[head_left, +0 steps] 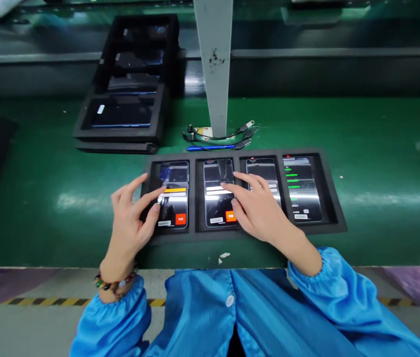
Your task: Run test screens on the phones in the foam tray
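Observation:
Several smartphones lie face up in the slots of a black foam tray [192, 198] on the green bench. My left hand [130, 213] is open, its index fingertip at the screen of the leftmost phone [174, 203], which shows an orange bar and a red square. Over the second phone [213, 201], my right hand [258, 206] is open, with its index finger at white bars on the screen. That hand partly covers the third phone [264, 171]. Green lines of text glow on the rightmost phone [304, 191]. Neither hand holds anything.
Behind, to the left, stands a stack of black foam trays [120, 133] holding more phones. Short black cables [228, 136] and a blue pen [210, 148] lie at the foot of a grey post [215, 64]. A white scrap [224, 255] is near the front edge.

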Motion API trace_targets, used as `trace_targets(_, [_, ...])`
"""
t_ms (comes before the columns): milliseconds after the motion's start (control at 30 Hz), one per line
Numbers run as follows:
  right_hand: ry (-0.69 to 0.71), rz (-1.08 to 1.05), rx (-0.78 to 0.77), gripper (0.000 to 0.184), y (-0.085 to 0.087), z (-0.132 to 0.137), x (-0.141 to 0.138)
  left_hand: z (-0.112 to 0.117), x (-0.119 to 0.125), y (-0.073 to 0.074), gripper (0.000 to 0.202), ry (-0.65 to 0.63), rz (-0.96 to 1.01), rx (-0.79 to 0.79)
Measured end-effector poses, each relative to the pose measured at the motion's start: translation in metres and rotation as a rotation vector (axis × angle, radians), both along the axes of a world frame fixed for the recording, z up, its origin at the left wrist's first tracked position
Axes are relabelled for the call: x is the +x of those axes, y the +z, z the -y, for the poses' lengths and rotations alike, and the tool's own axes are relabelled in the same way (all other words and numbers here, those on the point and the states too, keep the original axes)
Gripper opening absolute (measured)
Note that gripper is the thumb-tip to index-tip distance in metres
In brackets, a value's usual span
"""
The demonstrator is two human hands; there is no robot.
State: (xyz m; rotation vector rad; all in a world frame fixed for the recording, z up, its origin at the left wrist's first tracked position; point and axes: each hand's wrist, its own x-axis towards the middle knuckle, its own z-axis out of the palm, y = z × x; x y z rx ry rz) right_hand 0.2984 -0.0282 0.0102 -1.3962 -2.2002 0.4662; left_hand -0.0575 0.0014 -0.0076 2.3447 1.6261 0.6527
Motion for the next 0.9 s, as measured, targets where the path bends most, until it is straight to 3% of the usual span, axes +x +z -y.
trace_targets(133, [-0.148,-0.016,0.061,0.05,-0.005,0.011,0.024,-0.001,0.0,0.0,0.039,0.021,0.023,0.023])
trace_targets(300, [-0.304,0.014,0.043,0.047,-0.011,0.038,0.071,-0.002,0.0,-0.002,0.042,0.041,0.068,0.022])
trace_targets(467, [-0.549,-0.089,0.135,0.043,-0.019,0.073,0.12,-0.001,0.007,0.001,0.047,0.075,0.125,0.016])
trace_targets(667, [-0.511,-0.102,0.094,0.042,-0.028,0.089,0.137,-0.005,0.009,0.001,0.05,0.079,0.117,0.025])
trace_targets(800, [-0.528,-0.097,0.088,0.042,-0.024,0.08,0.138,-0.005,0.011,0.0,0.05,0.093,0.107,0.032])
trace_targets(900, [-0.532,-0.12,0.116,0.043,-0.023,0.068,0.143,-0.004,0.016,0.001,0.053,0.179,0.16,-0.012])
